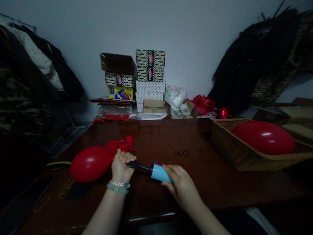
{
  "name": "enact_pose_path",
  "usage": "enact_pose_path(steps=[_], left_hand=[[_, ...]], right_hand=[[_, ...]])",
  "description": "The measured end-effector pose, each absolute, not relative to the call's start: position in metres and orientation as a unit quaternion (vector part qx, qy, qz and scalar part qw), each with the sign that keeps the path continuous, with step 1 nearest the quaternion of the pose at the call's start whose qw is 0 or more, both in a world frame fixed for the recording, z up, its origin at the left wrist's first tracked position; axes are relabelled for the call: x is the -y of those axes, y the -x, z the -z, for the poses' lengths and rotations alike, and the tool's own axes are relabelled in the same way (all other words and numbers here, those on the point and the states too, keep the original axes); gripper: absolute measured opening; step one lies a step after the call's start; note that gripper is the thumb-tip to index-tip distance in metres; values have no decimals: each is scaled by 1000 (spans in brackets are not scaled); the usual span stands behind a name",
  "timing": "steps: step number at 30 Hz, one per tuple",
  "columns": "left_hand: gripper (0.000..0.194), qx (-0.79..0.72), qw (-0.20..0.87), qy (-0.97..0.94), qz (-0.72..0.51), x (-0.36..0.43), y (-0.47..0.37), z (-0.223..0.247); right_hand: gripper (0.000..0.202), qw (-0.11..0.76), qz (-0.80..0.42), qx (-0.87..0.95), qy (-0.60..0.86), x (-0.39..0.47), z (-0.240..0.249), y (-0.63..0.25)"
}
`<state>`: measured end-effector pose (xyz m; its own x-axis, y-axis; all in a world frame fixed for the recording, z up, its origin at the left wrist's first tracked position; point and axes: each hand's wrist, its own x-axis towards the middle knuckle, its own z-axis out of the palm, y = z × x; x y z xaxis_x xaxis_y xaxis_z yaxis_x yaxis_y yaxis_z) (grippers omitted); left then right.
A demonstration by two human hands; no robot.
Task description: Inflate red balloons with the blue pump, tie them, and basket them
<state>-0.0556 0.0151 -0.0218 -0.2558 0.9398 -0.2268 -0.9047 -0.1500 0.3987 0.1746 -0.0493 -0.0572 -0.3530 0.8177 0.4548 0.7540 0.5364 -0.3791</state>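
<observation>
A partly inflated red balloon [91,163] lies to the left of my left hand [123,166]. That hand is closed round the balloon's neck and the black end of a hand balloon pump; the join between them is hidden by the fingers. My right hand [181,184] wraps round the light blue barrel [160,173] of the pump. Between the two hands a length of black rod shows. Behind my left hand lie several limp red balloons [119,145]. A clear bead bracelet and a green bangle circle my left wrist.
On the right stands a wicker basket [234,158] holding a large red balloon [264,137]. Dark rubber bands [182,153] lie mid-table, yellow ones [65,191] at left near a phone [26,199]. Stacked boxes [150,65] line the wall; coats hang on both sides.
</observation>
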Motion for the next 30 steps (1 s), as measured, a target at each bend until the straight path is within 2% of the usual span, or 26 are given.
enact_pose_path(steps=[7, 16, 30], left_hand=[[48, -238, 597, -21, -766, -18, 78, 19], [48, -224, 607, -16, -762, -17, 63, 28], [45, -242, 628, -36, -739, -4, 17, 26]], right_hand=[[52, 282, -80, 830, 474, 45, 43, -196], [50, 269, -68, 841, 465, 46, 40, -204], [50, 303, -48, 824, 477, 58, 56, -174]])
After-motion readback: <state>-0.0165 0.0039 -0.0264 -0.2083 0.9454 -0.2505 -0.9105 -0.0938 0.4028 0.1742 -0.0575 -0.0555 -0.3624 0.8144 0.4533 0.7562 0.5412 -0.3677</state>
